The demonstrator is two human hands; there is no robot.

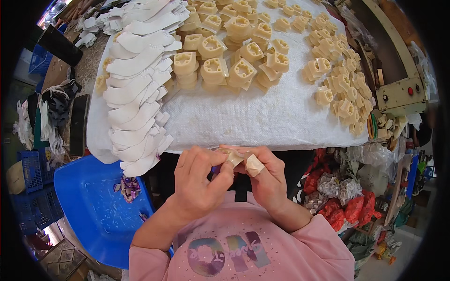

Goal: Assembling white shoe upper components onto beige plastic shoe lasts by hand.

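My left hand (pixel 199 178) and my right hand (pixel 268 180) meet just in front of the table's near edge. Between them is a small cream plastic piece (pixel 233 158), gripped from both sides and partly covered by my fingers. A bit of purple shows beside it, under the left fingers. Beige tape (pixel 254 166) wraps a digit of my right hand. Beyond, many cream moulded blocks (pixel 214 70) with hollowed tops stand stacked on the white-covered table (pixel 225 122). White curved flat pieces (pixel 133 112) overlap in a long row at the left.
Below the table's left corner stands a blue basin (pixel 93 210) with purple scraps (pixel 129 188). More cream pieces (pixel 347 89) crowd the table's right side. A machine with buttons (pixel 401 93) stands at right, above red and clear plastic bags (pixel 344 206). A dark phone (pixel 79 124) lies at left.
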